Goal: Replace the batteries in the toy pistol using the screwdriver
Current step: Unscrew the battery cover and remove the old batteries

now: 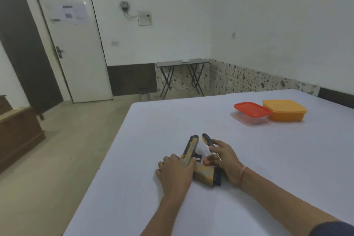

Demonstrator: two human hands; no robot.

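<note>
Cloth, plain and white, covers the counter [249, 159], where my left hand [176, 170] is curled over the yellow and dark-blue plastic toy pistol [204, 173] lying flat near the left edge. My right hand [226, 161], just beside it, pinches the yellow-and-black-handled screwdriver [206, 140], handle tilted up and away. Farther right sit a clear plastic box with a red lid [252, 110] and, just beside it, an orange lidded plastic box [285, 111]; beyond I see a beige floor [76, 140], a white door with papers stuck on it [76, 53], a grey folding table [182, 62] against the wall and a brown wooden chest [17, 132].
</note>
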